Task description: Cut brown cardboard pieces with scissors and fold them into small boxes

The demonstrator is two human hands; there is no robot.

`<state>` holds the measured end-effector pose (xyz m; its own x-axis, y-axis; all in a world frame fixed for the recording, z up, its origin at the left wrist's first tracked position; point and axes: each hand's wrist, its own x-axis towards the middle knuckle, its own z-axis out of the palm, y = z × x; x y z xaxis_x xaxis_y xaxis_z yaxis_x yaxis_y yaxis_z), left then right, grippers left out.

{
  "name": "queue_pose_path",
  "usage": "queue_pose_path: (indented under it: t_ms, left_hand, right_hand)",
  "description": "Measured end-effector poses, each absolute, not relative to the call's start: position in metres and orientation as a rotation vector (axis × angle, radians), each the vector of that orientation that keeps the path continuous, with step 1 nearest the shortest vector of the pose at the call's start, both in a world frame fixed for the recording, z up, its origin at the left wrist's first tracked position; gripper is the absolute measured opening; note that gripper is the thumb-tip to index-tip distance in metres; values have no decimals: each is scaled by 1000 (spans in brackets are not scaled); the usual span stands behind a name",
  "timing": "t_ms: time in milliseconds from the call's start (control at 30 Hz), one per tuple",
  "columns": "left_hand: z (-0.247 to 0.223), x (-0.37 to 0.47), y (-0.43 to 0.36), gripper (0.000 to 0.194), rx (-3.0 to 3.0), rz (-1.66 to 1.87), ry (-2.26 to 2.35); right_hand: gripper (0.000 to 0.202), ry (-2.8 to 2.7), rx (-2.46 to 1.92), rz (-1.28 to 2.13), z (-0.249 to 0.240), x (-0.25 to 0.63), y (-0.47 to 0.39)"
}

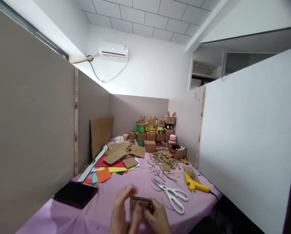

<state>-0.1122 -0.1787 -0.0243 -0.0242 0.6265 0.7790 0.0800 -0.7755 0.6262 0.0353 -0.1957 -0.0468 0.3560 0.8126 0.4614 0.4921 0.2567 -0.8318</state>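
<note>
A small folded or stacked piece of brown cardboard (135, 204) is held low in front of me, above the table's near edge. My right hand (158, 217) grips its right end, fingers closed around it. My left hand (121, 211) is at its left side, the thumb against the front face and a blurred finger raised over the top edge. The lower parts of both hands run out of the picture. White-handled scissors (171, 193) lie with blades parted just beyond my right hand. Further right rests a yellow glue gun (195, 184).
A dark tablet (75, 194) lies at the left. Behind are coloured paper sheets (103, 175), cardboard pieces (116, 156), a heap of cardboard strips (163, 157) and a box of pens (177, 152). Several cardboard animal figures (151, 135) stand at the back, between partition panels (140, 105).
</note>
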Motion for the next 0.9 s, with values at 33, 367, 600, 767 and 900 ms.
queue_pose_path:
  t_ms: [33, 367, 600, 767, 900]
  left_hand:
    - [-18, -109, -168, 43, 1867, 1814, 772]
    - [-46, -118, -125, 51, 1777, 1339, 943]
    - [-39, -117, -131, 61, 1900, 1177, 898]
    - [-40, -116, -130, 62, 2043, 1062, 883]
    - [-39, -116, -127, 43, 2052, 1019, 767]
  right_hand:
    - [18, -1291, -1390, 333, -46, 36, -196]
    - [16, -1279, -1392, 321, -41, 35, -202]
    - [16, -1281, -1368, 322, -39, 35, -203]
    - [18, -1279, -1358, 329, -40, 35, -202]
    - [18, -1282, -1356, 332, -40, 36, -201]
